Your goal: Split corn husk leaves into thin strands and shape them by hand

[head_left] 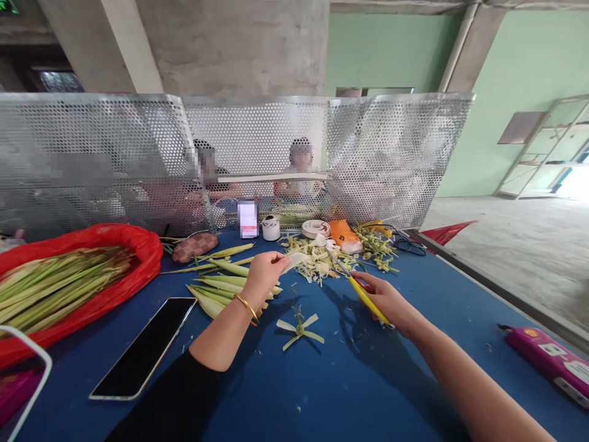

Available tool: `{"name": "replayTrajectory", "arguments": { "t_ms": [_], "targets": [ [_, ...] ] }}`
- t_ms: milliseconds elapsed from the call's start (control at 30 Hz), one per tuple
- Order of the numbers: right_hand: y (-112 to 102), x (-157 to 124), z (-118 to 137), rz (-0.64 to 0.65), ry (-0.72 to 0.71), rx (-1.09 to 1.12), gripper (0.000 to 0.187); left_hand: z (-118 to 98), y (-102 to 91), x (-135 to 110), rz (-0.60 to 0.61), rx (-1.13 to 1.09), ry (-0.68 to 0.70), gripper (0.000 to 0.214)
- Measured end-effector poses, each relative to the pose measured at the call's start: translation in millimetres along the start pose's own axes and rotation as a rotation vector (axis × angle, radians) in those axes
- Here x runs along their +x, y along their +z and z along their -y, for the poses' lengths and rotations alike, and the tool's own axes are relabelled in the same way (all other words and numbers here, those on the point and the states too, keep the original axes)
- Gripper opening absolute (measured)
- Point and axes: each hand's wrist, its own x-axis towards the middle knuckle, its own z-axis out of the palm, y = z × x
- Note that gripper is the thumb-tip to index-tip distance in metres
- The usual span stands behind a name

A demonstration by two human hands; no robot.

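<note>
My left hand (265, 274) pinches a pale strip of husk (298, 261) between thumb and fingertips, above the blue table (294, 393). In my right hand (384, 301) is a pair of scissors (363, 296) with yellow handles, its metal blades pointing up and left toward a heap of cut scraps (317, 264). The blades look apart from the strip. Between and below my hands lies a small star-shaped piece of woven leaf strips (300, 331) with several arms. Long pale green husk leaves (221, 288) lie beside and partly behind my left wrist.
At left a red plastic bag (151, 245) holds long green stalks, with a black-screened phone (145, 350) nearby. A propped phone (248, 220), white jar (270, 228), tape roll (316, 229) and orange packet (343, 234) line a perforated metal screen (257, 135). A purple box (547, 359) sits right.
</note>
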Motion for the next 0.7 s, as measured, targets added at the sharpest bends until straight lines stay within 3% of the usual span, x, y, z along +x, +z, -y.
{"name": "replayTrajectory", "arguments": {
  "t_ms": [133,300,500,700],
  "targets": [
    [3,-12,8,0.208,-0.04,0.436,0.047,7,0.6,4,-0.112,0.003,0.044,0.023],
    [7,-20,10,0.523,0.042,1.06,0.049,9,1.6,4,-0.181,-0.03,0.054,0.024],
    [12,-23,13,0.587,-0.003,1.069,0.047,9,13.8,-2,-0.129,-0.036,0.07,0.026],
    [15,-24,18,0.476,-0.034,1.011,0.05,9,27.4,-13,-0.009,0.006,0.088,0.024]
  ]
}}
